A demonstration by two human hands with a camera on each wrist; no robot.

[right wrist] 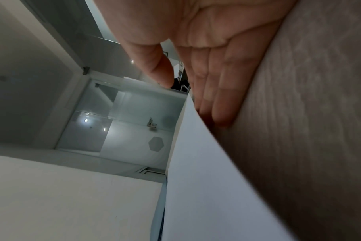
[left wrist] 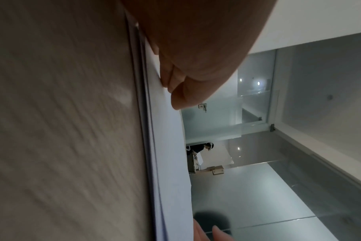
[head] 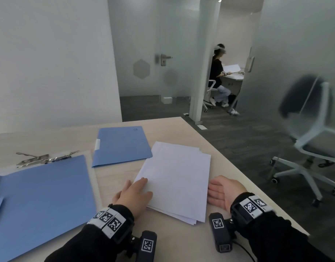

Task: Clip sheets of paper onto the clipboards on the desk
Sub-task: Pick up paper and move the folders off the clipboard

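Flat hands (head: 133,193) flanking smooth white sheets (head: 175,178)

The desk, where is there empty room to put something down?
Bare desk runs along the far left, behind the metal clip. A narrow strip lies between the open blue folder and the paper stack. The near edge is crowded by the left hand and right hand at the stack.

a loose stack of white paper sheets (head: 174,178) lies flat at lower centre of the head view, edges slightly fanned. a clipboard (head: 40,203) with a blue folder under its metal clip (head: 45,157) lies lower left. a second blue folder (head: 121,146) lies above centre.
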